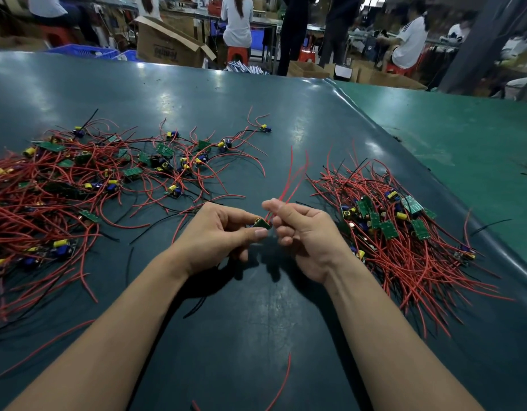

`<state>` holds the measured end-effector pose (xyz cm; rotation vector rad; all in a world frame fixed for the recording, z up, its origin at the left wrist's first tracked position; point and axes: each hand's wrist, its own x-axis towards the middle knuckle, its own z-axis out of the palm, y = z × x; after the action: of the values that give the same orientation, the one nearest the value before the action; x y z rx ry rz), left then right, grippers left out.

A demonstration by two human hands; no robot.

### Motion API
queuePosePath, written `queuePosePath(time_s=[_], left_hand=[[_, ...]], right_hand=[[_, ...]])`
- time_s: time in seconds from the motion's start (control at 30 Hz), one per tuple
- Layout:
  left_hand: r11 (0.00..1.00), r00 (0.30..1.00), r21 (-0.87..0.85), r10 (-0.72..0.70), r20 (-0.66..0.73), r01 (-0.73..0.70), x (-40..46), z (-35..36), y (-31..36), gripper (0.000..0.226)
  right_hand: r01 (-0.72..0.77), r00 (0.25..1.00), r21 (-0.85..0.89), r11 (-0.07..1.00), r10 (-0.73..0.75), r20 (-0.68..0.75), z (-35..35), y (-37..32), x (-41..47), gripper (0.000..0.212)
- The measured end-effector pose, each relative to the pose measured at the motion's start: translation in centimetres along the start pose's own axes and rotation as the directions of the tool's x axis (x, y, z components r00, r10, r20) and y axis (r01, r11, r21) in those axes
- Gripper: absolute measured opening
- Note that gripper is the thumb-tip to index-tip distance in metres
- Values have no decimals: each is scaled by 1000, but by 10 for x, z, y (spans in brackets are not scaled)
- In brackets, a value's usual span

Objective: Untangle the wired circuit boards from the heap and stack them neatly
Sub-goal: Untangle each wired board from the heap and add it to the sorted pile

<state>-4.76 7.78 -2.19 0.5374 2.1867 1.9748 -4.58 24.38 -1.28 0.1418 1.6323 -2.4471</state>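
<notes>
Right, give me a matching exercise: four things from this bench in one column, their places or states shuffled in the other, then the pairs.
Things
1. tangled heap
2. sorted pile
3. circuit board
4. loose red wire

Places or states
A. pinched by the left hand, its wires held by the right hand
B. spread across the table's left
C. lying alone near the bottom edge
D. gathered right of the hands

Pairs: 1-B, 2-D, 3-A, 4-C

Both bare forearms reach forward, wrists close together. Left hand (219, 232) pinches with curled fingers (258, 232); right hand (300, 232) curls too.
</notes>
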Motion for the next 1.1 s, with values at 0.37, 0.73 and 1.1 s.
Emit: queuePosePath(time_s=[0.37,0.73,1.1], left_hand=[[980,996,-187,-63,64,74,1,-10,1,16],[991,992,97,95,-78,-87,4,2,-2,26],[969,940,-211,53,-338,-130,11,-7,0,42]], right_hand=[[338,886,265,903,-210,-414,-19,-17,8,11],[51,995,-161,986,-36,92,3,2,-5,19],[311,932,35,950,-298,-205,4,-4,-3,20]])
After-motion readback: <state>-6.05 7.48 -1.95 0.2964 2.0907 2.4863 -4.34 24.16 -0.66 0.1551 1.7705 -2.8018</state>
